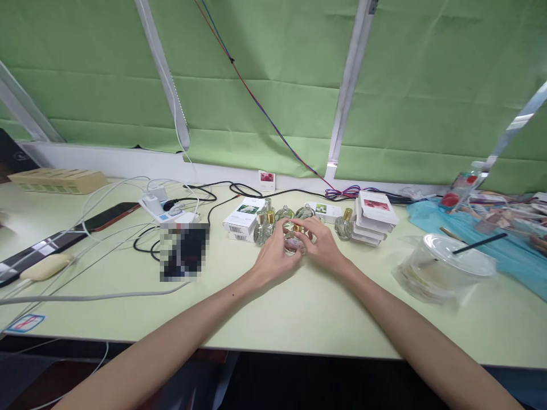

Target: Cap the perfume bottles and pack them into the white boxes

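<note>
A round glass bottle (293,241) with a gold neck stands upright on the table between my two hands. My left hand (276,254) curves round its left side, thumb and fingers against the glass. From the right, my right hand (321,245) has its fingers at the bottle's gold neck and side. Other glass bottles stand close behind and to the left, one with a gold top (270,216). White boxes (244,217) lie stacked left of them. To the right, another gold-topped bottle (343,225) leans near a stack of white boxes (374,217) with a red flower picture.
A clear lidded tub (444,265) with a black straw stands at right, before blue cloth (513,256). At left are a power strip (160,209), cables, a blurred-out dark object (186,252) and a yellowish box (60,181). The table edge (299,351) runs beneath my forearms.
</note>
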Demonstrator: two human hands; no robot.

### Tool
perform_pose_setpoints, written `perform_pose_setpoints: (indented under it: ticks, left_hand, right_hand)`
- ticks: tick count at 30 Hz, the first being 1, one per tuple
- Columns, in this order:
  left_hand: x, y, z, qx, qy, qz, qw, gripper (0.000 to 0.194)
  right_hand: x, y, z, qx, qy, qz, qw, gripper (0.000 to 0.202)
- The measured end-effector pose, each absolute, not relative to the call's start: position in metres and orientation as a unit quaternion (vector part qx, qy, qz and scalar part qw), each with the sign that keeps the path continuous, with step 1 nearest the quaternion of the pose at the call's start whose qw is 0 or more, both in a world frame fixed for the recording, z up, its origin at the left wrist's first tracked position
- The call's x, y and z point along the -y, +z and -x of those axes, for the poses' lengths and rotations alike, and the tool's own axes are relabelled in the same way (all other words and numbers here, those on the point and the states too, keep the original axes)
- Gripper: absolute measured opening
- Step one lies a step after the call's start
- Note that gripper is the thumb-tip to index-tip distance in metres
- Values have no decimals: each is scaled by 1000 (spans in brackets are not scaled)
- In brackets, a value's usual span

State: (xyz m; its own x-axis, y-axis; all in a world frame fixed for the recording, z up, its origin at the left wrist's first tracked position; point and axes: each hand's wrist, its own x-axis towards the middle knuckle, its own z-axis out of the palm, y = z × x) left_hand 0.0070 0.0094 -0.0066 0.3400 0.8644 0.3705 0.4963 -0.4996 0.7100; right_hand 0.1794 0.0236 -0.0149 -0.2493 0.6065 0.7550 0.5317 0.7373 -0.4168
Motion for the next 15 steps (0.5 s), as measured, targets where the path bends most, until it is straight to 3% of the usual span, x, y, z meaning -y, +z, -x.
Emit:
perform_pose_setpoints:
  ticks: [15]
  left_hand:
    - [-10, -6, -5, -478, 344, -791, 163, 48]
  right_hand:
    - [-22, -15, -176, 799, 17, 354, 486, 30]
